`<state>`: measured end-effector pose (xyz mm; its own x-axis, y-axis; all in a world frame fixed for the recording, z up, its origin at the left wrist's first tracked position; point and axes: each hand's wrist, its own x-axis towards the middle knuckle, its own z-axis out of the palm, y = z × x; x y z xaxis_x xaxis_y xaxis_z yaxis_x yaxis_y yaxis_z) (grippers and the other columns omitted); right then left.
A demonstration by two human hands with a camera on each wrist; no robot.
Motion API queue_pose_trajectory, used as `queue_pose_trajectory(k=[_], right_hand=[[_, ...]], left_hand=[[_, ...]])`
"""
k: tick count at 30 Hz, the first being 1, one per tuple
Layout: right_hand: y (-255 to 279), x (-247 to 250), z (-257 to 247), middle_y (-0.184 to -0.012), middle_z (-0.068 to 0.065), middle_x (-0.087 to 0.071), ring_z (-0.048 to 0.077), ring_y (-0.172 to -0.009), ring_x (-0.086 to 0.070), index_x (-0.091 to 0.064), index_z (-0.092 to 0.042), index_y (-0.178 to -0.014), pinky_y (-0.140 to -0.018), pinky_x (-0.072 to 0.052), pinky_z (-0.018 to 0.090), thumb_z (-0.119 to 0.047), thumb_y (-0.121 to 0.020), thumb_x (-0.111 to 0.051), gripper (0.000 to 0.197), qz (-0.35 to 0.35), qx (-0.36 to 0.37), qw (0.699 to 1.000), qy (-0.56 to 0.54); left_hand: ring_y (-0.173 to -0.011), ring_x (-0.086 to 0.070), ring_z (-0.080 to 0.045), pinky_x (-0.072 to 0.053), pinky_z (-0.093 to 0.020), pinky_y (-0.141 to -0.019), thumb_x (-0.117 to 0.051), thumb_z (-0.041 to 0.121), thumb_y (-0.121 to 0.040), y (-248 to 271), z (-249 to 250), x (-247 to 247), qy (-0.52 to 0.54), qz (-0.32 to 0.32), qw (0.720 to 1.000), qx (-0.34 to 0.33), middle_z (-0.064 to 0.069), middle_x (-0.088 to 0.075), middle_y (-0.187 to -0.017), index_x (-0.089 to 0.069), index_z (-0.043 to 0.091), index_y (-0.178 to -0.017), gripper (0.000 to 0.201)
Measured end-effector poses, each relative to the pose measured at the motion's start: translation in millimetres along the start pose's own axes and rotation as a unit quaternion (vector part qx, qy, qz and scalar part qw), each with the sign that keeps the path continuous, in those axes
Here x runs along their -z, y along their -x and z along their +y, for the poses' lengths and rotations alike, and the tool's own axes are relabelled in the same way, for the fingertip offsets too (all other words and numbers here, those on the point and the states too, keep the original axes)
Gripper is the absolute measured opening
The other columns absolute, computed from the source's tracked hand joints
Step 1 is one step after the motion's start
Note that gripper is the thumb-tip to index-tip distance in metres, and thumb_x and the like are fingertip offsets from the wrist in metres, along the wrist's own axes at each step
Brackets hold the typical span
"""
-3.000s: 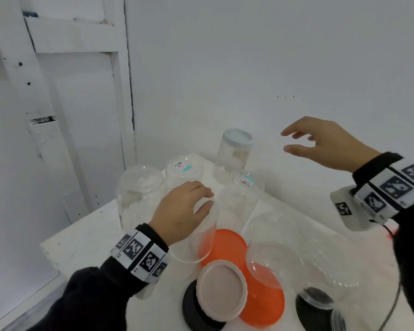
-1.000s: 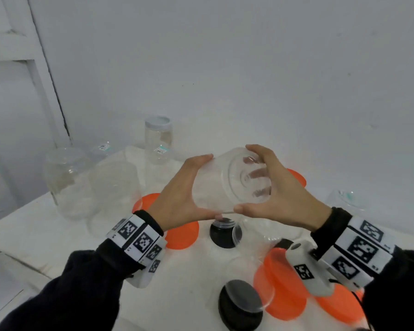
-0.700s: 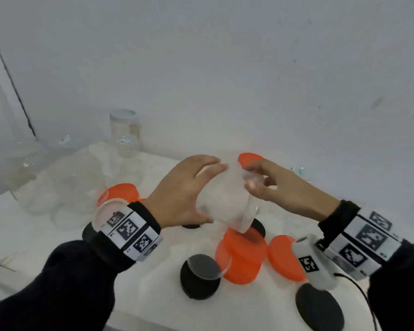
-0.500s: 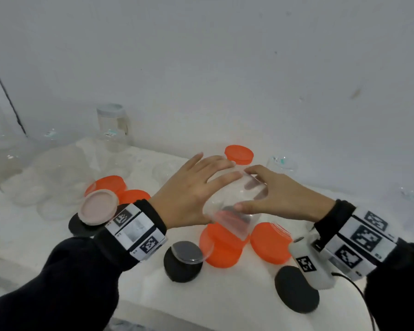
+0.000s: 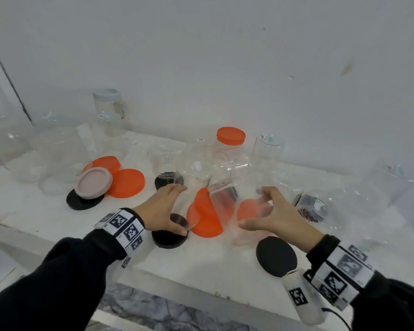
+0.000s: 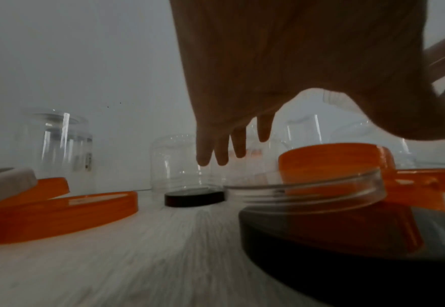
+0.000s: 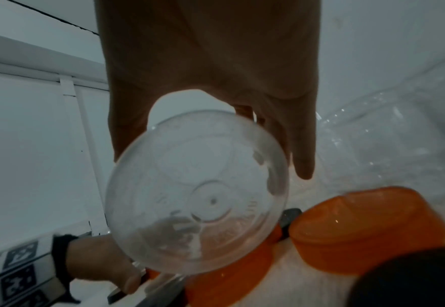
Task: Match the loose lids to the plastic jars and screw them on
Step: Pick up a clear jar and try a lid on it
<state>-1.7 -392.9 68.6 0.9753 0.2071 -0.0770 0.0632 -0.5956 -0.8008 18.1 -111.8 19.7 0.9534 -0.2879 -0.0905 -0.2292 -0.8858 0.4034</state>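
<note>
Two hands work at lower centre: the right hand [image 5: 270,218] grasps a clear jar [image 7: 197,199] tilted over orange lids [image 5: 206,216]; the left hand [image 5: 163,211], fingers relaxed, reaches a clear lid [image 6: 305,191]. Slick plastic could slip, scattering lids off the surface [image 5: 201,263].

A bare room: white walls [image 5: 201,56], white-topped table [image 5: 201,263].

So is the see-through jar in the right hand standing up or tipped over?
Tipped over. The right hand holds the clear jar slanted above the orange lids, and the right wrist view looks straight at its round bottom.
</note>
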Motion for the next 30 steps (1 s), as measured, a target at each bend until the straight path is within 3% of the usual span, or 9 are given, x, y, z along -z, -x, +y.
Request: queue_pose_trajectory(k=[3, 7, 11, 14, 21, 23, 26, 28, 30], right_hand=[[2.8, -8.7, 12.5, -0.120, -0.010, -0.043, 0.002, -0.104, -0.046, -0.035, -0.024, -0.127, -0.075, -0.037, 0.014, -0.045, -0.046, -0.084, 0.097, -0.007, -0.010, 1.000, -0.020], [3.7, -20.3, 24.3, -0.118, -0.009, -0.044, 0.001, -0.103, -0.048, -0.033, -0.027, -0.118, -0.077, -0.040, 0.015, -0.030, -0.057, -0.089, 0.082, -0.025, -0.015, 0.999, -0.044], [5.6, -26.0, 27.6, -0.113, -0.020, -0.033, -0.003, -0.103, -0.042, -0.024, -0.027, -0.121, -0.075, -0.037, 0.008, -0.023, -0.064, -0.086, 0.085, -0.037, -0.011, 0.998, -0.041], [6.9, -27.9, 30.4, -0.125, -0.010, -0.027, 0.006, -0.115, -0.034, -0.018, -0.020, -0.135, -0.089, -0.029, 0.015, -0.024, -0.065, -0.085, 0.098, -0.047, -0.010, 0.998, -0.039], [2.8, -28.4, 35.5, -0.133, -0.006, -0.026, 0.010, -0.124, -0.033, -0.014, -0.016, -0.139, -0.098, -0.029, 0.021, -0.027, -0.058, -0.088, 0.110, -0.060, 0.000, 0.998, -0.031], [1.7, -28.5, 37.6, -0.132, -0.006, -0.027, 0.009, -0.122, -0.034, -0.013, -0.017, -0.138, -0.095, -0.030, 0.020, -0.023, -0.058, -0.089, 0.110, -0.066, 0.001, 0.997, -0.034], [2.7, -28.7, 41.3, -0.129, -0.008, -0.030, 0.007, -0.120, -0.036, -0.012, -0.016, -0.137, -0.087, -0.033, 0.011, -0.015, -0.058, -0.089, 0.110, -0.078, 0.002, 0.996, -0.043], [4.6, -28.3, 43.2, -0.125, -0.013, -0.029, 0.004, -0.118, -0.035, -0.011, -0.016, -0.138, -0.078, -0.036, 0.003, -0.016, -0.061, -0.087, 0.107, -0.086, 0.008, 0.995, -0.046], [6.4, -26.6, 43.9, -0.124, -0.014, -0.028, 0.002, -0.117, -0.034, -0.012, -0.018, -0.138, -0.078, -0.036, 0.000, -0.023, -0.064, -0.085, 0.104, -0.084, 0.012, 0.995, -0.061]], left_hand=[[-0.141, -0.009, -0.022, -0.016, -0.035, -0.115, -0.080, 0.047, -0.065, -6.3, 2.4, -4.7, -0.024, -0.055, 0.998, 0.020, -0.004, -0.007, -0.154, -0.009, 0.017, -0.147, 0.113], [-0.139, -0.015, -0.024, -0.022, -0.038, -0.114, -0.078, 0.047, -0.068, -14.0, -2.0, -9.0, -0.049, -0.072, 0.996, 0.035, -0.006, -0.010, -0.153, -0.011, 0.016, -0.147, 0.108], [-0.134, -0.021, -0.024, -0.026, -0.037, -0.111, -0.078, 0.045, -0.068, -16.4, -7.0, -7.4, -0.054, -0.053, 0.996, 0.053, -0.006, -0.019, -0.148, -0.017, 0.016, -0.146, 0.104], [-0.132, -0.024, -0.023, -0.028, -0.036, -0.109, -0.080, 0.045, -0.065, -14.5, -14.6, -4.6, -0.042, -0.030, 0.996, 0.067, -0.006, -0.023, -0.145, -0.021, 0.016, -0.145, 0.104], [-0.127, -0.032, -0.019, -0.030, -0.030, -0.105, -0.083, 0.045, -0.060, -1.5, -25.4, 18.6, 0.008, 0.050, 0.996, 0.070, -0.005, -0.033, -0.140, -0.033, 0.018, -0.140, 0.098], [-0.123, -0.034, -0.013, -0.029, -0.024, -0.100, -0.080, 0.052, -0.053, 4.3, -16.9, 26.5, 0.039, 0.077, 0.995, 0.044, -0.002, -0.037, -0.136, -0.038, 0.023, -0.134, 0.096], [-0.107, -0.037, 0.010, -0.029, -0.005, -0.088, -0.062, 0.065, -0.042, 10.5, 5.5, 33.0, 0.101, 0.124, 0.987, -0.013, 0.010, -0.046, -0.122, -0.046, 0.033, -0.116, 0.083], [-0.117, -0.034, 0.004, -0.027, -0.010, -0.094, -0.063, 0.070, -0.043, 8.6, 13.4, 30.9, 0.100, 0.137, 0.985, -0.032, 0.009, -0.041, -0.132, -0.043, 0.027, -0.128, 0.097], [-0.124, -0.030, -0.001, -0.024, -0.016, -0.099, -0.064, 0.072, -0.045, 6.5, 21.4, 29.3, 0.103, 0.140, 0.983, -0.050, 0.011, -0.035, -0.138, -0.039, 0.025, -0.135, 0.105]])
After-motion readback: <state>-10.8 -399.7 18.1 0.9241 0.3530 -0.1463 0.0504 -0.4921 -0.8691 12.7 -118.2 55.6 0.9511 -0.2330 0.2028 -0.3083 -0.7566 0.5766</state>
